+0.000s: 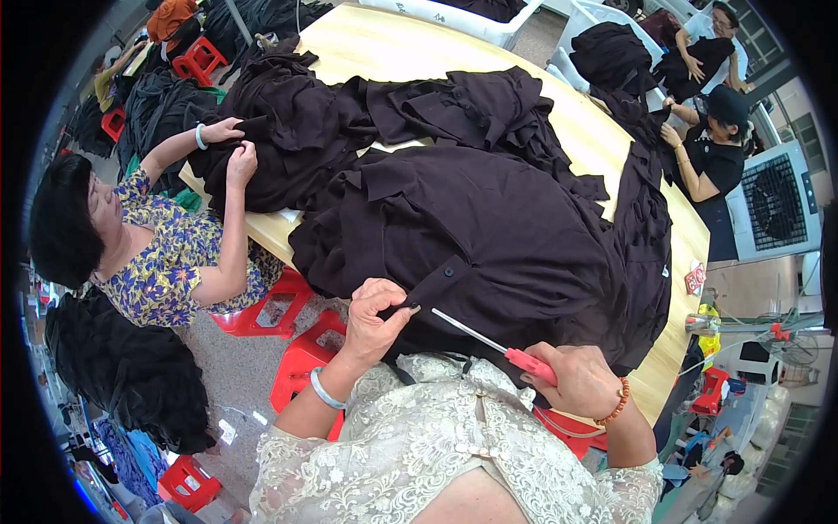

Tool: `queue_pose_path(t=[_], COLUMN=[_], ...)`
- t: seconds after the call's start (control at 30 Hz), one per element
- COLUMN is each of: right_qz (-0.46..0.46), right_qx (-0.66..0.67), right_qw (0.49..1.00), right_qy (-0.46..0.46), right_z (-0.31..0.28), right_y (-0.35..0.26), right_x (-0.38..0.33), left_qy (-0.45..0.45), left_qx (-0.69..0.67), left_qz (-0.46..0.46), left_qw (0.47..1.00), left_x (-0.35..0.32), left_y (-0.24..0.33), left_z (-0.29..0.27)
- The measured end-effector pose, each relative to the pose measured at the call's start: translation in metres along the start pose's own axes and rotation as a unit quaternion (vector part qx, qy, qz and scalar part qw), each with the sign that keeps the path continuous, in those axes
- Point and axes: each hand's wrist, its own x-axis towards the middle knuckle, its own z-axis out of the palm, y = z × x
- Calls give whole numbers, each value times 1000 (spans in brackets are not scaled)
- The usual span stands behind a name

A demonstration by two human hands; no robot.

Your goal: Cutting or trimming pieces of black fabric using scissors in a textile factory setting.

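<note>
Right at the near edge of the pale wooden counter [384, 44], a large dark brown fabric garment [489, 236] lies heaped, its hem hanging toward the person. The left hand [374, 319] pinches a fold of that hem between thumb and fingers. The right hand [580, 380] is closed around the red handle of slim steel-bladed thread snips [489, 341], whose tips point at the pinched spot. Judging from how near the blades sit to the left fingertips, a slip could nick a finger or cut the cloth itself rather than a stray thread. More dark garments cover the counter. A co-worker in a blue and yellow floral top [161, 266] handles another piece at the left, two more people work at the far right, and red plastic stools [301, 358] stand on the speckled floor.
</note>
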Motion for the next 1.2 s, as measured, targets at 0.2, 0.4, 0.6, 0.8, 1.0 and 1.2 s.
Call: queue_pose_path(t=[0.2, 0.4, 0.6, 0.8, 1.0, 1.2], right_qz=[9, 12, 10, 11, -3, -16], right_qx=[-19, -21, -9, 16, 80, 96], right_qw=[1000, 999, 1000, 1000, 996, 992], right_qy=[-18, -41, -21, -15, -48, 75], right_z=[2, 1, 2, -2, 13, 32], right_y=[-1, -4, -6, -8, 1, 26], right_x=[0, 1, 2, 1, 9, 44], left_qy=[-5, -6, -11, -16, -25, -17], left_qx=[83, 80, 76, 49, -108, -190], left_qz=[48, 63, 74, 72, 40, 198], left_qw=[995, 995, 994, 996, 993, 961], left_x=[4, 5, 9, 17, 42, 98], left_y=[11, 10, 11, 15, 36, 91], left_z=[3, 3, 1, 0, -24, -56])
